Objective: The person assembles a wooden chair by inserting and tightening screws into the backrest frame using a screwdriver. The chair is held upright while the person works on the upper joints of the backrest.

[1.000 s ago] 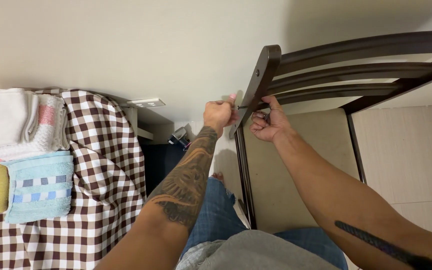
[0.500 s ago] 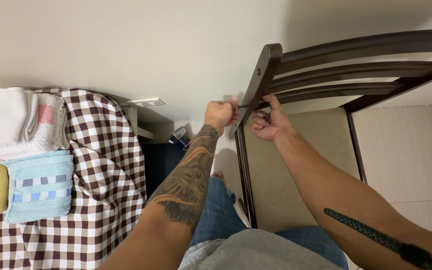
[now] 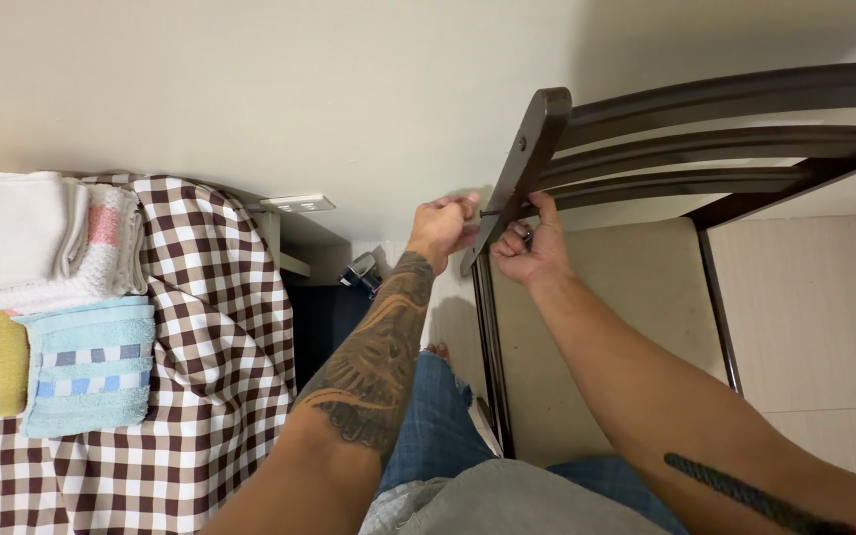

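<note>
Left hand (image 3: 443,226) and right hand (image 3: 530,246) hide something small at the chair post (image 3: 519,168).

Dark wooden chair (image 3: 705,129) stands upright, slatted back beside the wall.

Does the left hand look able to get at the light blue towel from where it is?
Probably yes: the left hand is at the chair post, and nothing stands between it and the towel on the checked cloth.

Dark brown chair (image 3: 537,149), brown-and-white checked cloth (image 3: 210,327) (light blue towel (image 3: 86,367) atop)
</note>
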